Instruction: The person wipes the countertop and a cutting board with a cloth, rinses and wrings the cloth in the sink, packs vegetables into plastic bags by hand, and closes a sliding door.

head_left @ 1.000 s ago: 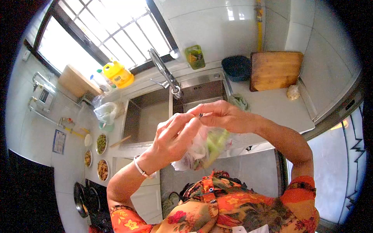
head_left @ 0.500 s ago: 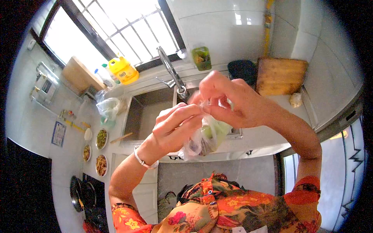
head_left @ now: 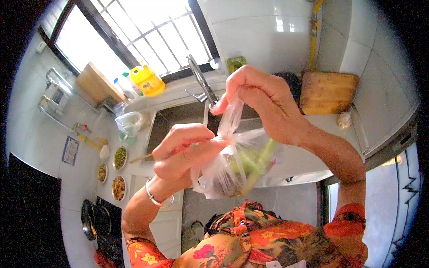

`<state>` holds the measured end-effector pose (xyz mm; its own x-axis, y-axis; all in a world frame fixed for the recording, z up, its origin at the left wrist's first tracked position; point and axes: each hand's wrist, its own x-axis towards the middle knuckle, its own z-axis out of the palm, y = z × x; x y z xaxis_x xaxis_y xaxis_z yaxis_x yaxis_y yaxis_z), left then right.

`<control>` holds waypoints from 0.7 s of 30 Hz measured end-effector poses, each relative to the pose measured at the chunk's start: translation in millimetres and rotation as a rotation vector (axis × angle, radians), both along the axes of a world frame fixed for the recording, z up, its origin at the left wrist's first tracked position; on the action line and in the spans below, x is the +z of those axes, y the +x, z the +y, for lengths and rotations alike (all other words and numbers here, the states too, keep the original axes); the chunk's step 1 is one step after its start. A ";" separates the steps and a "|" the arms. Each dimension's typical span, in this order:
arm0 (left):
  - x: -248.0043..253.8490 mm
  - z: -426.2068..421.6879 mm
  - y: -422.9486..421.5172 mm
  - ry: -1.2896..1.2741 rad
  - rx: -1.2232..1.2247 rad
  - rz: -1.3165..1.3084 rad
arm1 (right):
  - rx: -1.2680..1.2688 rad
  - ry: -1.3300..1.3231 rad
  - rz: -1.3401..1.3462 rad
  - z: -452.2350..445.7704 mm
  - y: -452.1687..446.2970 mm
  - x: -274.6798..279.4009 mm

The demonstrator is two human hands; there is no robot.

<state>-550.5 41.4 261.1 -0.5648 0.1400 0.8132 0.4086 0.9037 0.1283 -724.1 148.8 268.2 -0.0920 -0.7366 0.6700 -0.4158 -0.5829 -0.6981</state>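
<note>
A clear plastic bag (head_left: 219, 176) hangs between my hands in front of the sink, its neck gathered and twisted at a knot-like point. Green stalks (head_left: 254, 163) show through its side, with something darker at the bottom that I cannot make out. My left hand (head_left: 185, 149) pinches the bag at the gathered point between thumb and fingers. Higher up and to the right, my right hand (head_left: 266, 100) is closed on a stretched strip of the bag's top. A bracelet (head_left: 154, 196) circles my left wrist.
Behind the bag lie the double sink (head_left: 178, 123) and its faucet (head_left: 201, 80). Left on the counter are dishes of chopped food (head_left: 119, 158), another plastic bag (head_left: 128, 123) and a yellow jug (head_left: 147, 81). A wooden cutting board (head_left: 328, 93) leans at the right; a pan (head_left: 88, 219) sits lower left.
My hands have moved apart, the left one down and left, and the right one pulls a strip of the bag upward. The bag hangs lower, with more of the green stalks showing.
</note>
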 end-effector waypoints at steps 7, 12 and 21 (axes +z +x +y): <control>10.4 -3.0 7.6 0.092 -0.097 0.115 | 0.377 -0.061 -0.702 5.8 24.6 19.8; -13.4 4.6 39.9 0.164 0.022 0.038 | 0.229 -0.098 -0.753 -3.5 -8.8 11.8; -71.8 -9.3 50.5 0.380 0.036 -0.012 | -0.055 0.305 -0.326 -3.6 -35.1 -33.1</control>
<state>-500.0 32.1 189.4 -0.5740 -0.1905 0.7964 0.3738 0.8043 0.4619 -759.1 145.1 235.1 -0.3070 -0.8840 0.3525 -0.1698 -0.3136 -0.9343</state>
